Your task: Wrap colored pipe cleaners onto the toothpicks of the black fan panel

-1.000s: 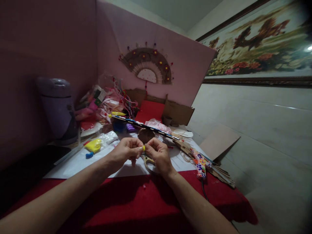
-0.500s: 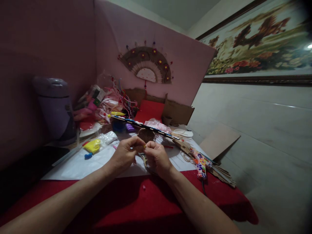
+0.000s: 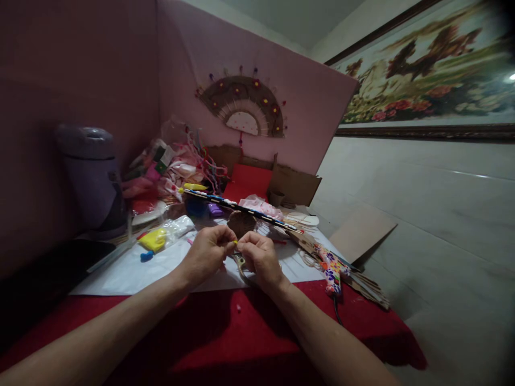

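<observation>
My left hand (image 3: 209, 252) and my right hand (image 3: 261, 256) meet over the white sheet, fingertips nearly touching, both closed in a pinch. Between them shows a small yellow piece (image 3: 235, 242), perhaps modelling clay; the fingers cover most of it. Below my right hand lie metal scissors (image 3: 240, 262), partly hidden by it. Just beyond the hands, a long dark strip (image 3: 241, 208) with white and blue bits along it rests slantwise on a brown, round object (image 3: 241, 223). To the left sits an opened plastic bag with a yellow lump (image 3: 153, 240) and a blue lump (image 3: 147, 256).
A patterned glue gun (image 3: 332, 271) with a cord lies at right beside cardboard strips (image 3: 370, 289). A purple bottle (image 3: 94, 182) stands left. Pink craft materials (image 3: 181, 171) pile up behind. A decorated fan (image 3: 243, 104) hangs on the pink board. Red cloth (image 3: 201, 332) covers the table's front.
My fingertips have shifted slightly, and more of the yellow piece shows between them. The scissors are a little more visible. The other things lie as before.
</observation>
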Tool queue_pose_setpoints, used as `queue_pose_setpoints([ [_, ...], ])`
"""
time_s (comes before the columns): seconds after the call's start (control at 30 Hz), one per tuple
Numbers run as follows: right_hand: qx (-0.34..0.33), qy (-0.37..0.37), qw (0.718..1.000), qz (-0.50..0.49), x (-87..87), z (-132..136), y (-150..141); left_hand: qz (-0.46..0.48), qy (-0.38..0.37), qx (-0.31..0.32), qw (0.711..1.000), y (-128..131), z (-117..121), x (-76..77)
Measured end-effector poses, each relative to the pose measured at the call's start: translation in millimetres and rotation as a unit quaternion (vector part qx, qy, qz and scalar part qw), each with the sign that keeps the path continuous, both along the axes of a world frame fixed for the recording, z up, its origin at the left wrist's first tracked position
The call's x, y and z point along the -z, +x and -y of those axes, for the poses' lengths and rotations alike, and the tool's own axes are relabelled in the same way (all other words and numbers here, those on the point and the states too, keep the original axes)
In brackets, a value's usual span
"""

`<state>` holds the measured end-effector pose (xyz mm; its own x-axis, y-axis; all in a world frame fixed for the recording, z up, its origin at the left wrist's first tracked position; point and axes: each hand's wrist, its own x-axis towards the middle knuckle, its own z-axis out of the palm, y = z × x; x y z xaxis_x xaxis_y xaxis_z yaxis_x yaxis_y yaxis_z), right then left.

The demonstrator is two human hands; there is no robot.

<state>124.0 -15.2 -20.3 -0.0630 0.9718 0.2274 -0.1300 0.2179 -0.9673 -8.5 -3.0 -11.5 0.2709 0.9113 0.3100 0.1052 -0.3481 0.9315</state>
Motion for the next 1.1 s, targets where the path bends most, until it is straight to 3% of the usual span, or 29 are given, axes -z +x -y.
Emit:
queue_pose_setpoints([
  [0.17,0.013,0.018,1.0,0.018,2.5,-0.8,-0.3,-0.022,0.018,-0.008,1.0,-0.9,-2.8,4.0],
  [0.47,0.037,0.032,0.999,0.019,3.6,-2.4,2.2,0.028,0.018,0.025,0.999,-0.2,1.1,0.0],
  [0.8,0.029,0.017,0.999,0.019,4.0,-3.6,0.3,-0.07,0.097,-0.005,0.993,-3.7,-0.2,3.1],
  [1.1,0.026,-0.016,0.999,-0.02,0.2,-0.3,-2.5,-0.101,0.125,-0.034,0.986,-2.3,0.6,2.3],
])
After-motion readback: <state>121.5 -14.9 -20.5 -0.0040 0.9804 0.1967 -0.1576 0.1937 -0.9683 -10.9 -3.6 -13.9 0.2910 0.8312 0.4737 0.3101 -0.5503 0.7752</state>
